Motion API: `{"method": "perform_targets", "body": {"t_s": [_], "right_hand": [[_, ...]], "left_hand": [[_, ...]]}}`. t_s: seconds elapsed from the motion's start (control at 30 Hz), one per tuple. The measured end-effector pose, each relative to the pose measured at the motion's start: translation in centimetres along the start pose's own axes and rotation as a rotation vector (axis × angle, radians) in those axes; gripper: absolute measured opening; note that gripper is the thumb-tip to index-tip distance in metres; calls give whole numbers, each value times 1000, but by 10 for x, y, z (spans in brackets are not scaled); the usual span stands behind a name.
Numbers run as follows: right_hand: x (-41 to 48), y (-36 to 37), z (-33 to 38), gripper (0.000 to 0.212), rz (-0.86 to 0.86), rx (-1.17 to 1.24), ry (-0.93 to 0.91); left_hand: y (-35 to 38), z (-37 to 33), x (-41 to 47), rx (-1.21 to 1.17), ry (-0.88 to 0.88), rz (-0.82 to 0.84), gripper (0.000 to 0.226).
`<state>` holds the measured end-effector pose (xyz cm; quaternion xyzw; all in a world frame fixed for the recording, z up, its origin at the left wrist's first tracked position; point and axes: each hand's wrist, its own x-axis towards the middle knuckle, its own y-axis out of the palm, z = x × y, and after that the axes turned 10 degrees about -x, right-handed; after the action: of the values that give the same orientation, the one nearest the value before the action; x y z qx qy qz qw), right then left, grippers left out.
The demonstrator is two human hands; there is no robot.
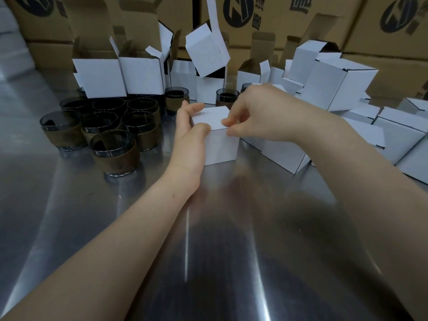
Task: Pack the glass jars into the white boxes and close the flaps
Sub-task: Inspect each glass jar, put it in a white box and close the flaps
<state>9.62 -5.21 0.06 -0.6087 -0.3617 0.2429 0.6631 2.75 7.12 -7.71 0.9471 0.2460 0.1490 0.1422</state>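
Our left hand (188, 137) grips the left side of a small white box (222, 145), with the thumb curled over the near top edge and the fingers wrapped round the far corner. Our right hand (253, 112) comes in from the other side with its fingers bent. The thumb and forefinger pinch the front right edge of the top, where the flap meets the front wall. The top flap lies flat and closed, and the box stands upright on the steel table (208, 251), between our two hands.

To the left of the box is a tight cluster of glass jars (113, 149), each of dark glass with a brown band round its lower half. All of them stand upright and unpacked. Two more jars stand just behind the box.

Behind the jars is a row of open white boxes (99, 77) with their flaps standing up. A tilted box (206, 52) leans out of the top of one of them. To the right, closed white boxes (335, 86) lie heaped, some on their sides. Brown cartons (393, 26) with dark printed logos are stacked along the back.
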Motion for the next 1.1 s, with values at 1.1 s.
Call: {"method": "perform_targets", "body": {"t_s": [1.1], "right_hand": [[8,-9,-30,49,-649,177,530]], "left_hand": [[-7,3,-6,-23,0,-123,29]]}}
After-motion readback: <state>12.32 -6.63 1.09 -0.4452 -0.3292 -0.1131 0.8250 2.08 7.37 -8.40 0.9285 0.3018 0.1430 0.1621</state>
